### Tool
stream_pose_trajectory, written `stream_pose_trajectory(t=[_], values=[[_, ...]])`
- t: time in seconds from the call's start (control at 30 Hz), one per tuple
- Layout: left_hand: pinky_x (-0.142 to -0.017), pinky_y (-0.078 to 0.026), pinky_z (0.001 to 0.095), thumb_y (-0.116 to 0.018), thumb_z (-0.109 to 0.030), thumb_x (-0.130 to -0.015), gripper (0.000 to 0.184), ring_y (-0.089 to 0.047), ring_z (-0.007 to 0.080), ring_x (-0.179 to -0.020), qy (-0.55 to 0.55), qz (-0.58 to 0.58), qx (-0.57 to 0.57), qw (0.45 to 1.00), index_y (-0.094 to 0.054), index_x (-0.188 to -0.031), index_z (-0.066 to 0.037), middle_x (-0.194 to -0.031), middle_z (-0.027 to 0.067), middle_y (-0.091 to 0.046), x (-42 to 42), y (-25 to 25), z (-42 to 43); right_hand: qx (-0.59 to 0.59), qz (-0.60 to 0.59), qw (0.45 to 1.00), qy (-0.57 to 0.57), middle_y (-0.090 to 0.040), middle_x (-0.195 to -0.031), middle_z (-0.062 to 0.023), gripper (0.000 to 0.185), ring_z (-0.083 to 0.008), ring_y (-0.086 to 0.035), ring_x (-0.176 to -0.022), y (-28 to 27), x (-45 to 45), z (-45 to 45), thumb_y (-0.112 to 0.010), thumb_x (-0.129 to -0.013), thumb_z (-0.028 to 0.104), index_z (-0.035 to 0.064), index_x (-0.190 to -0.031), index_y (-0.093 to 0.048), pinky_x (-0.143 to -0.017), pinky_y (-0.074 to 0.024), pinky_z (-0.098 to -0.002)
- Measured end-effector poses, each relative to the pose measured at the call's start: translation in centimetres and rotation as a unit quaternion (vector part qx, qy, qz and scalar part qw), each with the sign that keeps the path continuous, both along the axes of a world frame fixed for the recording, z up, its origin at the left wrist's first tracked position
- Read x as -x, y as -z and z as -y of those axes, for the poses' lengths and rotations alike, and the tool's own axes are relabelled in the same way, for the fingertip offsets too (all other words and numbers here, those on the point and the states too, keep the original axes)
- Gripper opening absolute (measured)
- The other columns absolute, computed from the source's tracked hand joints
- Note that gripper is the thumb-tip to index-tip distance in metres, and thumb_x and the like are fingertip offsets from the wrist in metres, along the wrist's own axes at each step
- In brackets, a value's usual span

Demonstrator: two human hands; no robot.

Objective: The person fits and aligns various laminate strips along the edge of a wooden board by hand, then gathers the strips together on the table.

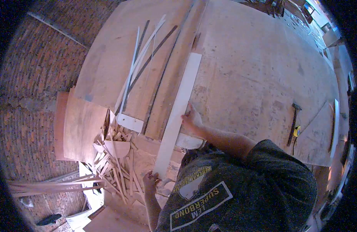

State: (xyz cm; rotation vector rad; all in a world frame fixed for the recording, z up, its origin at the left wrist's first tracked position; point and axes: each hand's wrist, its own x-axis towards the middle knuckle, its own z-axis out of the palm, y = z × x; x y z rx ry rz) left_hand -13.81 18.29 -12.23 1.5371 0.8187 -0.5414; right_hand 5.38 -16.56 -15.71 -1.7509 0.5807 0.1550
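Observation:
A long pale strip (179,104) lies lengthwise near the middle, its far end over the wooden work surface. My right hand (192,119) grips its right edge partway along, with the fingers bent at the edge. At the near end of the strip, my left hand (150,181) has its fingers closed on the corner. Left of the strip, a grooved wooden rail section (163,92) with a dark line runs alongside. Several thin light and dark strips (138,63) lie crossed on the board further left, above a short white piece (130,122).
A hammer (294,123) and a yellow tape measure (297,131) lie on the large board (255,69) at right. Wood offcuts (116,158) are heaped at lower left. A brick wall (29,131) stands at left, with long thin strips (58,186) jutting near it.

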Motion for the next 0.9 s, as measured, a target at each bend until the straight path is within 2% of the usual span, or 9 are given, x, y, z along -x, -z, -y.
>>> stream_pose_trajectory(t=[0.1,0.2,0.37,0.57,0.63,0.7,0.77,0.87,0.9], values=[[-0.064,-0.059,0.0322,-0.07,-0.012,-0.084,0.035,-0.064,0.0178,-0.074,0.0,-0.005,-0.012,1.0,-0.059,-0.114,0.004,-0.088,0.0084,-0.063,-0.5,-0.8,0.3,-0.018,-0.004,1.0,0.005,-0.067,-0.069,-0.0106,0.082,-0.0226,-0.067,-0.061,0.2,-0.5,0.1,-0.065,-0.079,0.009,0.0037,-0.15,-0.025,-0.056,-0.0549,-0.0371],[-0.066,-0.059,0.0327,-0.069,-0.011,-0.085,0.039,-0.065,0.0195,-0.078,0.008,0.0,-0.021,1.0,-0.056,-0.118,0.006,-0.091,0.0101,-0.063,-0.7,-0.7,0.1,-0.001,-0.009,1.0,-0.003,-0.067,-0.069,-0.0113,0.085,-0.0236,-0.068,-0.062,1.2,-1.1,0.0,-0.065,-0.078,0.011,0.0011,-0.151,-0.023,-0.06,-0.0553,-0.0381],[-0.067,-0.06,0.0332,-0.069,-0.012,-0.085,0.043,-0.065,0.0211,-0.081,0.011,-0.01,-0.009,1.0,-0.054,-0.121,0.007,-0.093,0.0115,-0.063,-1.5,-1.3,0.8,0.147,0.013,0.988,-0.047,-0.068,-0.071,-0.0139,0.087,-0.0284,-0.069,-0.066,3.9,-2.3,0.9,-0.069,-0.077,0.012,-0.0035,-0.149,-0.023,-0.065,-0.0556,-0.0404],[-0.067,-0.06,0.0324,-0.07,-0.013,-0.086,0.042,-0.065,0.0194,-0.08,0.021,-0.009,0.009,1.0,-0.055,-0.12,0.007,-0.091,0.0104,-0.064,-2.2,-0.9,1.0,0.153,0.031,0.986,-0.062,-0.07,-0.075,-0.0171,0.088,-0.0314,-0.07,-0.074,4.9,-3.5,2.0,-0.071,-0.075,0.014,-0.0046,-0.148,-0.024,-0.068,-0.0555,-0.0421],[-0.068,-0.06,0.0321,-0.068,-0.012,-0.087,0.04,-0.065,0.0186,-0.08,0.019,-0.008,-0.003,1.0,-0.055,-0.119,0.006,-0.091,0.0099,-0.064,-3.2,-2.3,2.4,0.114,0.076,0.99,-0.041,-0.07,-0.077,-0.0188,0.088,-0.0327,-0.07,-0.076,3.7,-3.5,2.5,-0.07,-0.075,0.013,-0.0056,-0.147,-0.024,-0.069,-0.0552,-0.0427],[-0.067,-0.06,0.0316,-0.067,-0.011,-0.088,0.038,-0.066,0.018,-0.08,0.027,-0.007,-0.008,1.0,-0.056,-0.119,0.006,-0.09,0.0096,-0.064,-4.1,-3.1,3.4,0.128,0.104,0.986,-0.023,-0.07,-0.08,-0.0207,0.087,-0.034,-0.069,-0.077,3.6,-3.8,2.9,-0.07,-0.074,0.012,-0.0066,-0.147,-0.025,-0.07,-0.0549,-0.0433],[-0.066,-0.059,0.0309,-0.066,-0.011,-0.088,0.035,-0.066,0.0174,-0.08,0.044,-0.004,-0.005,0.999,-0.057,-0.119,0.005,-0.09,0.0097,-0.065,-4.7,-3.2,3.9,0.197,0.116,0.973,-0.008,-0.069,-0.085,-0.0228,0.086,-0.0353,-0.069,-0.078,5.4,-5.0,3.3,-0.069,-0.073,0.011,-0.0077,-0.146,-0.027,-0.071,-0.0546,-0.0439],[-0.065,-0.058,0.0296,-0.065,-0.01,-0.089,0.032,-0.066,0.0169,-0.078,0.032,0.021,0.006,0.999,-0.058,-0.117,0.004,-0.09,0.0097,-0.065,-5.4,-2.6,4.6,0.099,0.038,0.993,-0.049,-0.068,-0.094,-0.0265,0.084,-0.0377,-0.068,-0.085,1.3,-6.0,5.3,-0.067,-0.071,0.011,-0.0098,-0.143,-0.03,-0.074,-0.0545,-0.0445],[-0.066,-0.058,0.0295,-0.065,-0.009,-0.089,0.032,-0.066,0.017,-0.078,0.037,0.028,0.012,0.999,-0.058,-0.117,0.004,-0.091,0.0098,-0.065,-5.7,-2.6,4.9,0.103,0.031,0.993,-0.051,-0.068,-0.095,-0.0268,0.083,-0.0382,-0.068,-0.086,1.4,-6.6,5.7,-0.066,-0.07,0.011,-0.0103,-0.142,-0.031,-0.075,-0.0546,-0.0446]])
